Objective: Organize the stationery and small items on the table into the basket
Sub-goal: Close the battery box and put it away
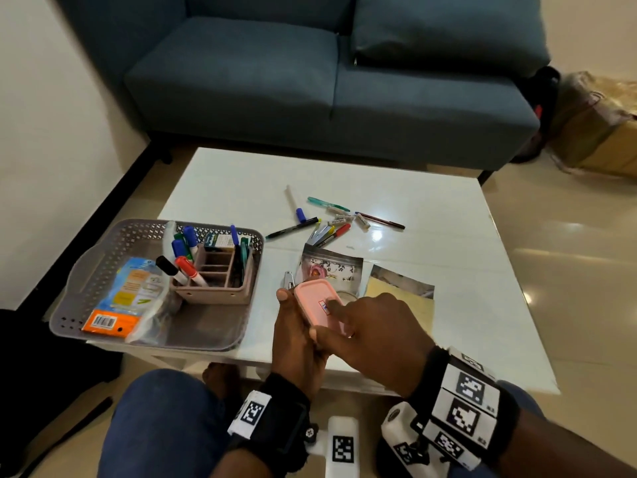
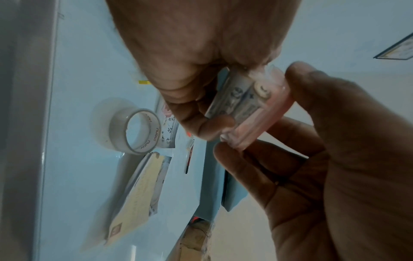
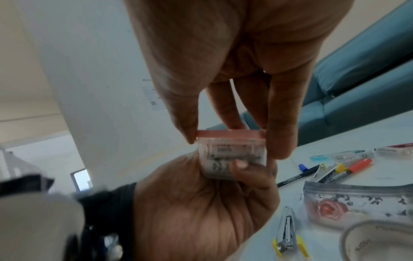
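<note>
You hold a small box (image 1: 322, 305) with a pink lid in both hands, just above the near edge of the table (image 1: 448, 236). Your left hand (image 1: 298, 343) cups the clear bottom, fingers curled round it. Your right hand (image 1: 372, 326) sits on top, its thumb and fingers pinching the sides of the lid.

From your head you see only the pink lid. The two wrist views look from below and show the clear bottom with batteries (image 2: 243, 98) inside; you can count two round ends in the left wrist view.

The left wrist view also shows one roll of clear tape (image 2: 134, 130) on the table under your hands. The right wrist view shows one small stapler (image 3: 287, 233) beside one flowery zip bag (image 3: 357, 206).

One grey basket (image 1: 103, 257) sits at the near left corner of the table. In it stands one pink holder (image 1: 213, 274) with markers, and one packet (image 1: 127, 298) lies beside it. More pens (image 1: 331, 222) lie loose in the middle of the table.
</note>
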`<state>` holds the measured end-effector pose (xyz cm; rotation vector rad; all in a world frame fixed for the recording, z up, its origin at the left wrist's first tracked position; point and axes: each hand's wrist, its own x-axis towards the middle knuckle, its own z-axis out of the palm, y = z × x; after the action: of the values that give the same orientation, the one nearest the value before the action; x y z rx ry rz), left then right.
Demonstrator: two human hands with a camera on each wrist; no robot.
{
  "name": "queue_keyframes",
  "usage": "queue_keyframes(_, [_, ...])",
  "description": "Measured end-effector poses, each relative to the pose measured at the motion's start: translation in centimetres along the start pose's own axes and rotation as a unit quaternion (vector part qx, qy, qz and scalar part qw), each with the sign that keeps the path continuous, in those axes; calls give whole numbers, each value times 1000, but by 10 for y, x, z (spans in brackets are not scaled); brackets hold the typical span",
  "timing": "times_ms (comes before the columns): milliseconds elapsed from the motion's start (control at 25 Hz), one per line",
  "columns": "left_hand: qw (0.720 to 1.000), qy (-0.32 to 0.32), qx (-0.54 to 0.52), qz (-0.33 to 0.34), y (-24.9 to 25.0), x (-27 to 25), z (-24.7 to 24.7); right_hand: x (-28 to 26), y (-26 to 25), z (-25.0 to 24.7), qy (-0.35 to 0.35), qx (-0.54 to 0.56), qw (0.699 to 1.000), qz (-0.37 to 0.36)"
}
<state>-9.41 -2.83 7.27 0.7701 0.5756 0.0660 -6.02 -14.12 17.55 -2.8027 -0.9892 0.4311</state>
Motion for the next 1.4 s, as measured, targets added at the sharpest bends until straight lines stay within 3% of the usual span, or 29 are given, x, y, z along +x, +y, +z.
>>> queue_keyframes(200, [1000, -23, 15, 8, 3, 2, 8, 5, 11, 5, 29, 0, 999, -44])
queue_keyframes(400, [997, -45, -63, -2, 1, 4, 7, 7, 33, -8, 82, 103, 991, -6])
queue_keyframes(440, [995, -46, -84, -20, 2, 5, 7, 10, 45, -8, 92, 175, 980, 26])
queue_keyframes(520, [990, -45, -121, -65, 3, 8, 8, 20, 80, -3, 132, 326, 929, 117])
queue_keyframes(600, [983, -42, -151, -100, 5, 10, 5, 33, 125, 15, 131, 377, 895, 201])
queue_keyframes(760, [983, -50, -133, -117, 7, 19, -5, 58, 193, 59, -14, 273, 913, 304])
queue_keyframes(880, [983, -71, -120, -122, 9, 28, -6, 68, 213, 78, -100, 159, 931, 313])
queue_keyframes(1000, [982, -75, -121, -126, 10, 42, -9, 95, 213, 69, -56, -9, 960, 274])
queue_keyframes(1200, [981, -66, -135, -122, 15, 72, -9, 214, 203, 52, 12, 23, 980, 199])
queue_keyframes(1400, [980, -78, -125, -133, 26, 97, -12, 284, 204, 67, 17, -4, 976, 219])
